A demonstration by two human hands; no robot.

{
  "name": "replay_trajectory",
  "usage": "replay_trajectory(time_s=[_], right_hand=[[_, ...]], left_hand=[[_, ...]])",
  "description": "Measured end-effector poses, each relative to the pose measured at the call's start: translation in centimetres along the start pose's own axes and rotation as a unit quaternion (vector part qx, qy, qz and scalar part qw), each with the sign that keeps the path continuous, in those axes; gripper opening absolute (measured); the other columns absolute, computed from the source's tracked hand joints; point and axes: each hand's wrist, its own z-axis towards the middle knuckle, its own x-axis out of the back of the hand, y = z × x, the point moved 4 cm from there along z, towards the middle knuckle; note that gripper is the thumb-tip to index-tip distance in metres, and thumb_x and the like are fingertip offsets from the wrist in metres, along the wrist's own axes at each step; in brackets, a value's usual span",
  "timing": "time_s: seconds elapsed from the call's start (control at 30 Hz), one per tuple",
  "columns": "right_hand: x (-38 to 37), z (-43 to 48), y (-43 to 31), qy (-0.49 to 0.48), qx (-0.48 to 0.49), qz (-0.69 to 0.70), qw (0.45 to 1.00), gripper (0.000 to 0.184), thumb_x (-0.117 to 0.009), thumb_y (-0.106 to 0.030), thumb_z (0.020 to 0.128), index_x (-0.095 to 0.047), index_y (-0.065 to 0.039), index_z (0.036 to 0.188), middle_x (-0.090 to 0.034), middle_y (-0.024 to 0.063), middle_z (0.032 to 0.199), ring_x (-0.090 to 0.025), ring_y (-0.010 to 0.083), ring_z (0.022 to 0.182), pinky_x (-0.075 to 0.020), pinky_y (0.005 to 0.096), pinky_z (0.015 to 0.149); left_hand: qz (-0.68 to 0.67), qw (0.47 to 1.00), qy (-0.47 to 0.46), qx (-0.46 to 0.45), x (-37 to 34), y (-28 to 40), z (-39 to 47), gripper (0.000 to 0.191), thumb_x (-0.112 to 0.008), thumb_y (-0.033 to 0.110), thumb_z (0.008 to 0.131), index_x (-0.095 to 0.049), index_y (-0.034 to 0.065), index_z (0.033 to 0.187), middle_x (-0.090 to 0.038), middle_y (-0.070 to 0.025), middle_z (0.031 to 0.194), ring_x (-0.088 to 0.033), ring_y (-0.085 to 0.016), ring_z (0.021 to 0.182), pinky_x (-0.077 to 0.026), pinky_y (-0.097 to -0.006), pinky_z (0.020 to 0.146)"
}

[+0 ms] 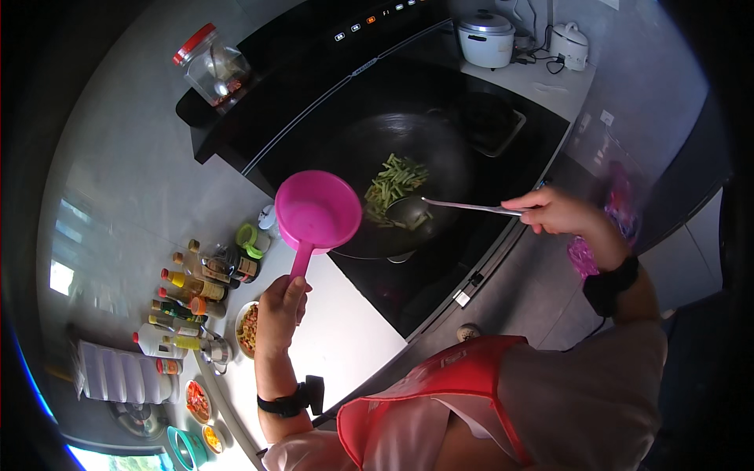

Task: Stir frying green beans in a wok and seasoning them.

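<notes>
My left hand grips the handle of a pink plastic dipper, held up at the left edge of the wok. No contents can be made out inside its bowl. In my right hand is the metal handle of a cooking ladle. The ladle's bowl rests low in the dark wok, touching cut green beans. The beans lie heaped in the middle of the wok, which sits on a black glass cooktop.
A range hood overhangs the cooktop. Sauce bottles and a plate of chopped food stand on the left counter. A rice cooker is at the back right. A red-lidded jar sits on the hood's end.
</notes>
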Motion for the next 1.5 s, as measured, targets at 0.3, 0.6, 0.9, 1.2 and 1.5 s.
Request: replay_trajectory(time_s=[0.3, 0.6, 0.9, 1.2, 1.5], right_hand=[[-2.2, 0.1, 0.2, -0.009, -0.022, 0.247, 0.969, 0.040, -0.045, -0.013, 0.087, -0.042, -0.013, 0.127, -0.051, 0.0078, 0.063, -0.037, 0.0088, 0.037, -0.0277, 0.0222, 0.033], [-5.1, 0.3, 1.1, -0.150, -0.077, 0.432, 0.886, 0.044, -0.044, -0.014, 0.086, -0.034, -0.009, 0.129, -0.056, 0.0163, 0.071, -0.042, 0.0135, 0.041, -0.0316, 0.0254, 0.032], [-6.1, 1.0, 0.3, -0.144, -0.094, 0.482, 0.859, 0.042, -0.043, -0.015, 0.087, -0.036, -0.009, 0.129, -0.055, 0.0162, 0.072, -0.042, 0.0128, 0.041, -0.0316, 0.0243, 0.033], [-2.9, 7.4, -2.7, 0.208, 0.163, -0.168, 0.950, 0.040, -0.047, -0.010, 0.085, -0.043, -0.009, 0.125, -0.056, 0.0100, 0.070, -0.051, 0.0125, 0.049, -0.0448, 0.0274, 0.050], [-4.6, 6.5, -3.7, -0.014, -0.007, 0.188, 0.982, 0.043, -0.046, -0.010, 0.086, -0.039, -0.010, 0.128, -0.050, 0.0074, 0.065, -0.038, 0.0072, 0.041, -0.0277, 0.0213, 0.034]], left_hand=[[0.044, 0.999, -0.016, 0.008, -1.1, 0.7, 1.6, 0.026, -0.053, 0.023, 0.086, -0.055, 0.0004, 0.075, -0.040, 0.0041, 0.051, -0.036, -0.003, 0.045, -0.028, -0.0195, 0.040], [0.378, 0.908, 0.055, -0.173, -4.9, 1.7, 4.1, 0.028, -0.056, 0.028, 0.081, -0.055, 0.0015, 0.072, -0.055, -0.0202, 0.065, -0.053, -0.040, 0.064, -0.041, -0.0439, 0.054], [-0.121, 0.991, 0.034, 0.037, -1.4, -1.8, 2.9, 0.027, -0.048, 0.024, 0.088, -0.053, 0.0014, 0.075, -0.035, 0.0066, 0.050, -0.031, -0.002, 0.041, -0.023, -0.0193, 0.037], [-0.309, 0.935, 0.174, -0.019, 4.0, -10.0, -8.3, 0.026, -0.046, 0.026, 0.090, -0.045, 0.0064, 0.073, -0.035, 0.0040, 0.053, -0.028, -0.003, 0.041, -0.020, -0.0178, 0.036], [-0.334, 0.834, 0.438, 0.020, 7.9, -21.9, -21.2, 0.031, -0.048, 0.032, 0.089, -0.043, 0.0094, 0.068, -0.033, 0.0049, 0.051, -0.025, -0.002, 0.038, -0.017, -0.0180, 0.033]])
